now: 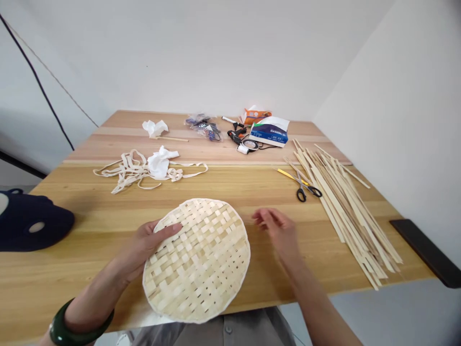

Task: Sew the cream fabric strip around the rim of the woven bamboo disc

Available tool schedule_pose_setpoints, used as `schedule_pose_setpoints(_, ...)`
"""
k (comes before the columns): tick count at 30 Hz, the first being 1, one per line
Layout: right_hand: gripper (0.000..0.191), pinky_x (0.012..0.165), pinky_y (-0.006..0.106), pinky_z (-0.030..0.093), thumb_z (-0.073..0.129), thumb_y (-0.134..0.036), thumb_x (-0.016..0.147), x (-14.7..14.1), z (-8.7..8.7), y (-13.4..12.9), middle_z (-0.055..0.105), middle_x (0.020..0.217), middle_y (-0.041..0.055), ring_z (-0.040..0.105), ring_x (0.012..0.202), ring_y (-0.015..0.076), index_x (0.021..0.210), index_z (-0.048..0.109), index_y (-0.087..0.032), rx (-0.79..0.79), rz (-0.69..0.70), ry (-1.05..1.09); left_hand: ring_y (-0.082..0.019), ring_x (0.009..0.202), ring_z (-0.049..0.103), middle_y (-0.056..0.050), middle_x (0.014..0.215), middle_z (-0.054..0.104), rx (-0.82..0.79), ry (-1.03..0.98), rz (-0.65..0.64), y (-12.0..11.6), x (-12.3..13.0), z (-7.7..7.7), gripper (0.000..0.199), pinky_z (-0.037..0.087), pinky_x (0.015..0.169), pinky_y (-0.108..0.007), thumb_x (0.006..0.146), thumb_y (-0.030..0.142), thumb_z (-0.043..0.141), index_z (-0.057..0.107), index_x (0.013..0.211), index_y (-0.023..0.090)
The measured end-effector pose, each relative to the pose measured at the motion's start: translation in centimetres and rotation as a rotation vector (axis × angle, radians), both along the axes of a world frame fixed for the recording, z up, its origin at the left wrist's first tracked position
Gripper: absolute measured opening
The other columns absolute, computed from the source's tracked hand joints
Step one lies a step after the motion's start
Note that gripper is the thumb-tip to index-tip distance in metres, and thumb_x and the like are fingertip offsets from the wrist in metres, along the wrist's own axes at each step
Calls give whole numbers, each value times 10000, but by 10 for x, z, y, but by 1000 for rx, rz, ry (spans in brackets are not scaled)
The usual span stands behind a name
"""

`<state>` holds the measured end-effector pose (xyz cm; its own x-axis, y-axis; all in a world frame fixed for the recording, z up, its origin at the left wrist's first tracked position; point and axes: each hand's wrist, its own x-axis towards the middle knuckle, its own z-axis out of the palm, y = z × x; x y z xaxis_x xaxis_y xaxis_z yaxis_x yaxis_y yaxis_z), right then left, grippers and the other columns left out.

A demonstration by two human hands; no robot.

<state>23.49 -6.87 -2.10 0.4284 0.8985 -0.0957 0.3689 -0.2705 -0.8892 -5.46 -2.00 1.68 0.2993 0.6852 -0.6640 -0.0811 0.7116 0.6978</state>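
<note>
A round woven bamboo mat (200, 262) with a pale bound edge is tilted up over the table's front edge. My left hand (154, 240) grips it at the upper left, its thumb flat on the weave and the other fingers hidden behind. Just off the mat's right edge, my right hand (277, 228) hovers over the wood with its fingers curled and drawn together. Whether anything small is between those fingertips cannot be made out. A dark green bangle (81, 324) circles my left wrist.
Bamboo strips (345, 206) lie at the right beside scissors (304, 187). Cloth tape (131, 170) and crumpled tissue (162, 161) are at the left. Farther back are a glue gun (236, 135), a tape roll (250, 144), a blue tissue pack (270, 132) and plastic bags (205, 127). A dark cap (36, 218) sits far left.
</note>
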Motion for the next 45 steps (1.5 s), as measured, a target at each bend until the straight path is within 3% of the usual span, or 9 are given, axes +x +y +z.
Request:
schedule_pose_setpoints(5, 228, 711, 372, 425, 556, -363, 809, 53, 13, 0, 708, 936, 89, 588, 894, 266, 896, 705, -214, -154, -132, -457, -271, 682, 758, -135, 833, 785, -22, 20, 84, -2, -8, -1, 195, 634, 591, -309, 748, 170, 768, 729, 930, 112)
schedule_pose_setpoints(12, 97, 688, 345, 377, 590, -225, 802, 47, 7, 4, 697, 858, 94, 544, 989, 296, 716, 632, -213, -249, 31, -656, -249, 652, 753, -118, 790, 783, -33, 32, 168, -4, -3, -4, 126, 630, 571, -293, 800, 139, 700, 724, 922, 120)
schedule_pose_setpoints(19, 160, 728, 355, 439, 606, -170, 680, 61, 6, 20, 617, 660, 70, 587, 854, 261, 543, 535, -212, -170, 1, -495, -255, 600, 739, -137, 804, 782, -68, -26, 33, -9, -22, -4, 263, 628, 569, -320, 717, 198, 815, 733, 950, 111)
schedule_pose_setpoints(26, 216, 665, 330, 558, 576, -414, 770, 94, 9, 15, 704, 944, 78, 657, 834, 212, 817, 634, -212, 74, -116, -138, -221, 689, 749, -133, 866, 786, -11, -56, -98, -6, -38, -6, 345, 610, 642, -275, 722, 285, 837, 742, 1011, 125)
schedule_pose_setpoints(31, 282, 746, 341, 553, 615, -411, 846, 48, 20, 9, 681, 1216, 59, 644, 695, 149, 1046, 725, -245, 71, 254, -17, -193, 768, 744, -112, 977, 782, 81, -70, -292, 4, -36, 2, 388, 588, 686, -247, 773, 279, 791, 725, 1138, 163)
schedule_pose_setpoints(38, 419, 1005, 346, 476, 570, -358, 920, -38, 31, 29, 629, 1342, 24, 566, 1253, 212, 1334, 608, -299, -52, 846, 595, -234, 901, 734, -94, 1071, 767, 162, -62, -566, 18, -13, 16, 441, 574, 777, -289, 768, 303, 780, 718, 1189, 188)
schedule_pose_setpoints(41, 325, 794, 262, 522, 600, -415, 895, -38, 28, 37, 735, 1050, 29, 667, 952, 168, 1144, 723, -246, -143, 912, 562, -219, 866, 735, -91, 1045, 773, 174, -59, -611, 21, -9, 18, 406, 570, 754, -271, 769, 319, 777, 736, 1147, 177)
schedule_pose_setpoints(43, 306, 545, 200, 429, 624, -466, 863, -28, 31, 39, 674, 717, 3, 564, 613, 103, 903, 758, -194, -185, 901, 438, -206, 847, 734, -93, 1043, 773, 180, -64, -619, 21, -8, 18, 377, 566, 730, -254, 791, 341, 757, 743, 1126, 168)
schedule_pose_setpoints(45, 341, 452, 190, 299, 646, -493, 829, -17, 39, 40, 555, 572, -21, 405, 498, 68, 767, 732, -169, -168, 838, 319, -203, 845, 733, -95, 1044, 772, 188, -70, -619, 22, -6, 18, 361, 565, 721, -248, 815, 364, 733, 746, 1114, 162)
